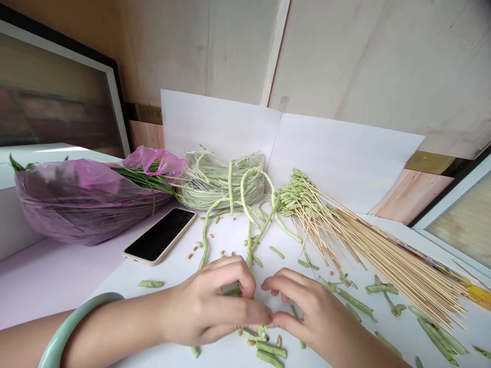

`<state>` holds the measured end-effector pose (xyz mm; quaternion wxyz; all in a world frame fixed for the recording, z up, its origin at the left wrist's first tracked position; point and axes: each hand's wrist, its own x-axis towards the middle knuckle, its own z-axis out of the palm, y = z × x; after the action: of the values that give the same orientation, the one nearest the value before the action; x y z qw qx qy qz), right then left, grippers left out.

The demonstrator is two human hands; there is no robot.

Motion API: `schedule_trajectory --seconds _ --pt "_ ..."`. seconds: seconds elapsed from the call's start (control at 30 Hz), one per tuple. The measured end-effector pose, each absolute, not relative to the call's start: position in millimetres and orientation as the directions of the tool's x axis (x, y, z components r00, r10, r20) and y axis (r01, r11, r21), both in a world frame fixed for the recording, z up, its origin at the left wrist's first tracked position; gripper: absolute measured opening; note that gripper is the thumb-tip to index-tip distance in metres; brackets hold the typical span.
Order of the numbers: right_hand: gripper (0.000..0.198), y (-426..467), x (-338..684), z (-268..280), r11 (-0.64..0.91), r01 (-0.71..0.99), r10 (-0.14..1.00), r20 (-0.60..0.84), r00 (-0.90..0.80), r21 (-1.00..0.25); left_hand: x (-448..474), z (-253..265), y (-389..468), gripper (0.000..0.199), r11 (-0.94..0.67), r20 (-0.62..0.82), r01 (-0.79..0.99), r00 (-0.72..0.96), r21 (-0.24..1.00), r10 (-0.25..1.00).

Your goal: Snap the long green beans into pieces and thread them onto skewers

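My left hand [215, 304], with a pale green bangle [76, 317] on its wrist, is curled over the tabletop. A green piece of long bean [232, 291] shows inside its bent fingers. Opposite it, my right hand [303, 304] has its fingers curved and apart from the thumb, whose tip meets the left fingertips. Whatever lies between those tips is hidden. Short cut bean pieces [271, 349] and small brown seeds lie below the hands. Whole long beans [249, 248] trail just beyond them, out of a clear plastic bag [226, 179].
A black-screened phone [161, 235] lies at left, before a purple bag [84, 199] of leafy greens. Skewers threaded with bean pieces [299, 194] and many bare bamboo skewers [395, 260] spread across the right. White boards [341, 158] stand at the back. Bean scraps [356, 301] litter the right side.
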<state>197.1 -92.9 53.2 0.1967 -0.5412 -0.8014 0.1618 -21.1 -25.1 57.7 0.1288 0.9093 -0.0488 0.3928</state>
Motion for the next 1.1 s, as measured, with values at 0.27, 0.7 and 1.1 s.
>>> schedule_trajectory --seconds 0.27,0.7,1.1 --pt "0.038 -92.7 195.0 53.6 0.534 0.637 0.843 0.301 -0.445 -0.556 -18.2 57.8 -28.1 0.018 -0.920 0.796 -0.340 0.603 0.197 -0.052" --pt "0.014 -91.7 196.8 57.9 0.659 0.740 0.641 0.615 -0.458 -0.136 -13.1 48.7 -32.8 0.011 -0.911 0.688 0.038 0.643 0.412 0.338" --pt "0.027 -100.3 184.3 53.3 0.678 0.735 0.573 0.620 -0.536 0.009 -12.6 44.7 -35.8 0.042 -0.960 0.489 0.138 0.837 0.244 0.245"
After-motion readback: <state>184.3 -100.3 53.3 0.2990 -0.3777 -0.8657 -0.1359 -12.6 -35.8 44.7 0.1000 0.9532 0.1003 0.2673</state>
